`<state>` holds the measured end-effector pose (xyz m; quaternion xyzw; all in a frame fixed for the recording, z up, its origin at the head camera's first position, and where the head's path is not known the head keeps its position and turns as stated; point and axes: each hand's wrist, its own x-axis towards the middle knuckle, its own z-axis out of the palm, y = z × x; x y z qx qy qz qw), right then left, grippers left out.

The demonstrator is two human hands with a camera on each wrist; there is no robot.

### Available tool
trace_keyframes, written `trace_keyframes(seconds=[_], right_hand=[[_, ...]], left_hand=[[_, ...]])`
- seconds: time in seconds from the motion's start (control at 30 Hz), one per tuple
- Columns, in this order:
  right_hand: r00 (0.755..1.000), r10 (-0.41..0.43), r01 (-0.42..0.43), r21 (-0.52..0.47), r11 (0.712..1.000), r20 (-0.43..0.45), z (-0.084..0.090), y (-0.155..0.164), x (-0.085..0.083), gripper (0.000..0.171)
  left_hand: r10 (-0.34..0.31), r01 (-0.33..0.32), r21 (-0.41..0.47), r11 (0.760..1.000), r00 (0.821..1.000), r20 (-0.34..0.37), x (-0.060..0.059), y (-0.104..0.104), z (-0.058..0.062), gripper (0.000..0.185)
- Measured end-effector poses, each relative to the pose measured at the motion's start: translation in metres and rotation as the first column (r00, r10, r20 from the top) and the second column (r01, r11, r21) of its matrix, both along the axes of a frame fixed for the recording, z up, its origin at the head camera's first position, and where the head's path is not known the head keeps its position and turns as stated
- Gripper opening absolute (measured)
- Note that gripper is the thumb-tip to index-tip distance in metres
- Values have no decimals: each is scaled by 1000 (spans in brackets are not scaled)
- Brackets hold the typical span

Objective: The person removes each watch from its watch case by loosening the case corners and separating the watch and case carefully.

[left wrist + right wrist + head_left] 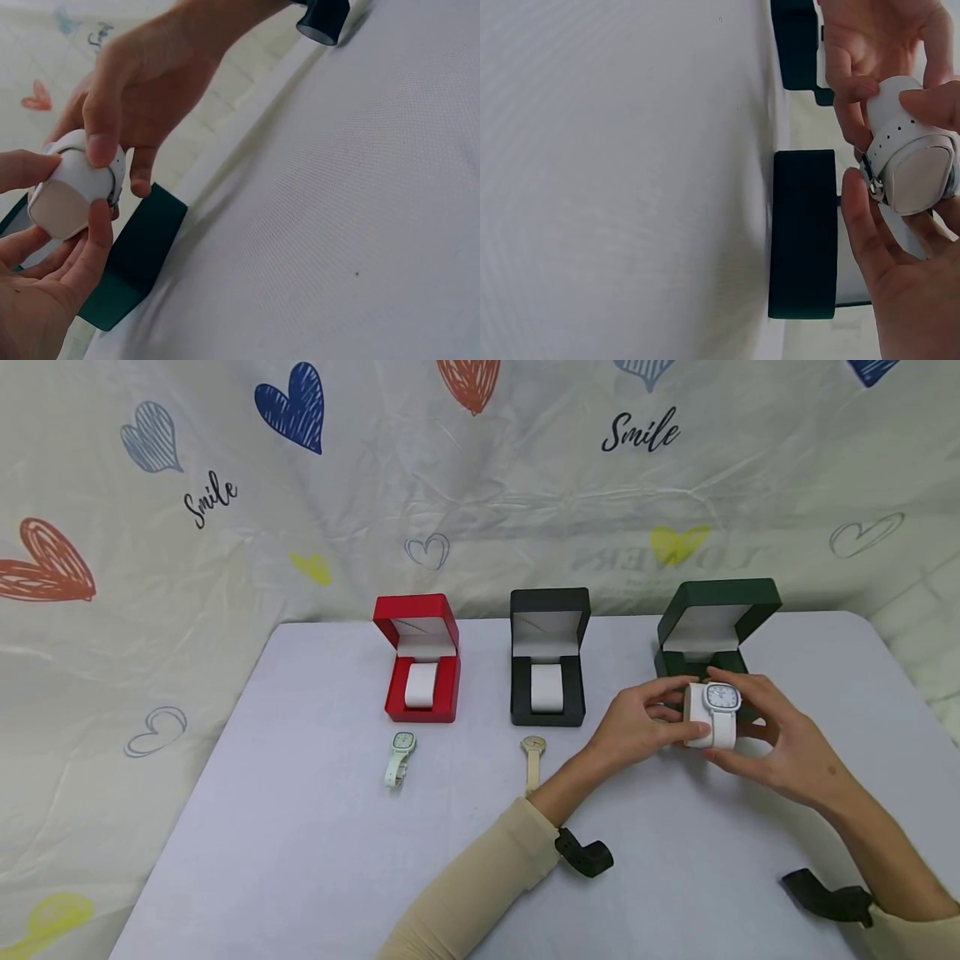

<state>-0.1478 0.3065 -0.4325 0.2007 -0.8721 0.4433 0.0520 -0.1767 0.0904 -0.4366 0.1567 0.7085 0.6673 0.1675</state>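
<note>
A white wristwatch (722, 697) sits wrapped around a white watch cushion (694, 710), held up in front of the open green watch box (718, 602). My left hand (637, 725) pinches the cushion's left part between thumb and fingers. From the other side, my right hand (795, 745) holds the watch and cushion, thumb below and index finger above. In the right wrist view the strap's buckle (875, 184) and its row of holes show. The flat end of the cushion (60, 204) faces the left wrist camera. Hands hide part of the green box's base.
A red watch box (446, 693) and a black watch box (574, 693) stand open to the left, each with a white cushion inside. Before them lie a pale green watch (403, 743) and a gold-toned watch (533, 746). A heart-print sheet (525, 485) hangs behind the white table (300, 818).
</note>
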Motion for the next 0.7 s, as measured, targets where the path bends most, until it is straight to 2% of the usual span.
trace_keyframes(seconds=[0.13,0.33,0.7], right_hand=[[999,40,-40,-22,999,-8,1,-1,0,108],[995,96,-97,-52,994,-10,2,-2,1,108],[996,93,-92,-44,995,15,3,-1,1,104]], left_hand=[[0,0,0,1000,1000,-1,1,-1,0,60],[-8,7,38,999,999,38,0,-1,0,60],[-22,18,57,998,997,72,-1,-2,-2,60]])
